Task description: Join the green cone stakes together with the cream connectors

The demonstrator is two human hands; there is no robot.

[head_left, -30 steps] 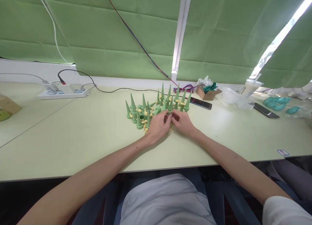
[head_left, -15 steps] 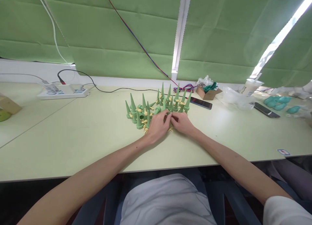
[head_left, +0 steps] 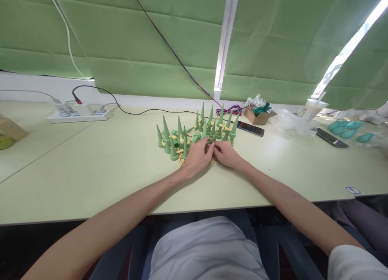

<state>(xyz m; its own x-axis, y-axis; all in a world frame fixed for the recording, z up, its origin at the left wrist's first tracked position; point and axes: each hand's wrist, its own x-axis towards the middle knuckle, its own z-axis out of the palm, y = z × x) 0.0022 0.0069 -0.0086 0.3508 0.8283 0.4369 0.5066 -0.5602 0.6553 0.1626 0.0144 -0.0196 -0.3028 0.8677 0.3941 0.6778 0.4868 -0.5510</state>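
My left hand (head_left: 197,155) is closed around a green cone (head_left: 211,140), whose pointed end slants up to the right between my two hands. My right hand (head_left: 226,153) meets it from the other side, thumb and fingers pinched together by the cone; what is in that pinch is hidden. Around and behind my hands stand several green cones with wider bases, such as the tall cone (head_left: 165,131) at the left. A few cones lie on their sides. Small yellow pieces (head_left: 181,151) are scattered among them and fixed to some cones.
Behind the cones lie a dark phone (head_left: 250,128) and a small cardboard box (head_left: 258,117). A power strip (head_left: 80,116) sits back left, its black cable running along the wall. To the right are a white cup (head_left: 312,108), another phone (head_left: 332,138) and teal pieces (head_left: 348,133).
The green cone between my hands now shows more, its tip angled up to the right. My right fingertips have shifted slightly; my left hand has barely moved.
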